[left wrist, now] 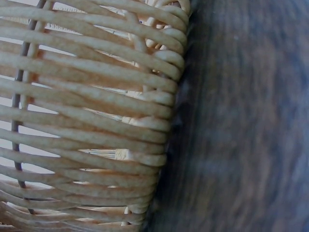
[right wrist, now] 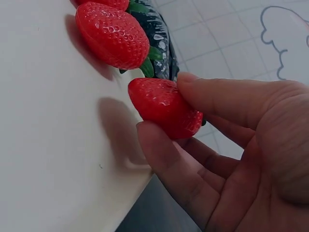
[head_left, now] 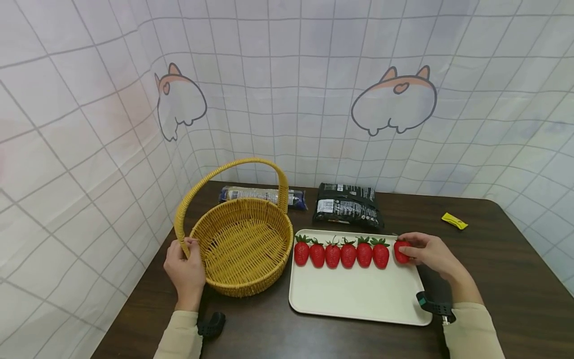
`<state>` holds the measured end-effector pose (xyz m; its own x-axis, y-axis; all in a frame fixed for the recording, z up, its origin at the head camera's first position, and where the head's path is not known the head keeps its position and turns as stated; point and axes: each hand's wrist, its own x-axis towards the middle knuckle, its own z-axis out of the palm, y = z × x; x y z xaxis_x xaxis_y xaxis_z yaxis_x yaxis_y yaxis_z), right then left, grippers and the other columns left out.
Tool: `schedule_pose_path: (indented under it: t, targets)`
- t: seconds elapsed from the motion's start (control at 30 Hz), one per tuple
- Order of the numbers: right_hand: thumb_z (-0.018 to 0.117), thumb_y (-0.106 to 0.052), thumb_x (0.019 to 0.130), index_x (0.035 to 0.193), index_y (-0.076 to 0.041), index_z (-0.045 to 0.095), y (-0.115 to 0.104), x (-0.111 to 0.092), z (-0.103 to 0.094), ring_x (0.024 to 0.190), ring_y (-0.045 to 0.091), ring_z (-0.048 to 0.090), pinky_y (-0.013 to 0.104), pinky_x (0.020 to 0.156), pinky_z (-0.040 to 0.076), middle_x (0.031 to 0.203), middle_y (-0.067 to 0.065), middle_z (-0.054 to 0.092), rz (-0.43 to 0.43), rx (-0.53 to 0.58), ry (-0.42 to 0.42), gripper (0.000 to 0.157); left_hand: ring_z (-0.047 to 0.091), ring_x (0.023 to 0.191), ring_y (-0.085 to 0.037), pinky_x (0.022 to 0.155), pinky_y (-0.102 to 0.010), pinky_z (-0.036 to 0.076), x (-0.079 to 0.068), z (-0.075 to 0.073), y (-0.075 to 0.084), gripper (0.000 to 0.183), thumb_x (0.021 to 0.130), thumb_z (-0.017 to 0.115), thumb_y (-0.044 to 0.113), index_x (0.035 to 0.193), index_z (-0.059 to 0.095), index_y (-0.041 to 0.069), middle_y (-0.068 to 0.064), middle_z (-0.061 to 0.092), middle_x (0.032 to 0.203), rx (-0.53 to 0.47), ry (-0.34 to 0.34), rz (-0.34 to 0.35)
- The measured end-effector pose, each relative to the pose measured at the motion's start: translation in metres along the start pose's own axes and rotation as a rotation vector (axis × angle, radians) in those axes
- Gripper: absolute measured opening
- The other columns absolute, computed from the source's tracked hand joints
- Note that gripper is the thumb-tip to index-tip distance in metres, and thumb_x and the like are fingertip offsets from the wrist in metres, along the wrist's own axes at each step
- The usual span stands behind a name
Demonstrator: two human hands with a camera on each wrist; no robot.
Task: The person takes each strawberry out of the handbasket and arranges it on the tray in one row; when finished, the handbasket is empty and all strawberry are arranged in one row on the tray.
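Observation:
My left hand (head_left: 186, 267) grips the yellow wicker basket (head_left: 251, 289) at the left foot of its tall arched handle. The left wrist view is filled by the basket's woven side (left wrist: 87, 111), with no fingers showing. Over the right end of a white tray (head_left: 350, 294), my right hand (head_left: 428, 252) pinches a red strawberry (right wrist: 164, 104) between thumb and fingers. In the right wrist view a shadow falls on the tray beneath that strawberry. Several more strawberries (head_left: 348, 254) lie in a row along the tray's back edge, leaves toward the wall.
Behind the basket lies a long blue-and-clear packet (head_left: 296, 199). A black package (head_left: 347, 205) sits behind the tray. Toward the back right is a small yellow wrapper (head_left: 455, 220) on the dark table (head_left: 502, 289). A white checked curtain (head_left: 287, 99) hangs behind and beside the table.

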<state>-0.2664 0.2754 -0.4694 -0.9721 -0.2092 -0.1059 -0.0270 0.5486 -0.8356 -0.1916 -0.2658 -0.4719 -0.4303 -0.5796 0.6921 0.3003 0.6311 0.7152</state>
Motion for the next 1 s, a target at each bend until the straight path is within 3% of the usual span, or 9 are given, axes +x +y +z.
schedule_pose_path:
  t: [0.57, 1.0]
  targets:
    - [0.072, -0.020, 0.088, 0.126, 0.001, 0.061, -0.0086, -0.0012, 0.0060, 0.089, 0.024, 0.063, 0.039, 0.074, 0.058, 0.115, 0.021, 0.061, 0.016, -0.112, -0.046, 0.045, 0.040, 0.066, -0.001, 0.063, -0.022, 0.028, 0.0008, -0.0008, 0.0039, 0.019, 0.092, 0.059, 0.000, 0.075, 0.067, -0.003, -0.013, 0.057, 0.071, 0.005, -0.015, -0.003]
    - [0.073, -0.018, 0.087, 0.126, 0.002, 0.060, -0.0084, -0.0013, 0.0058, 0.086, 0.024, 0.065, 0.038, 0.072, 0.058, 0.110, 0.021, 0.063, 0.034, -0.144, -0.003, 0.046, 0.039, 0.065, -0.002, 0.063, -0.021, 0.028, 0.0005, 0.0003, 0.0002, 0.018, 0.092, 0.060, -0.002, 0.074, 0.067, -0.002, -0.012, 0.056, 0.069, -0.005, 0.000, 0.012]
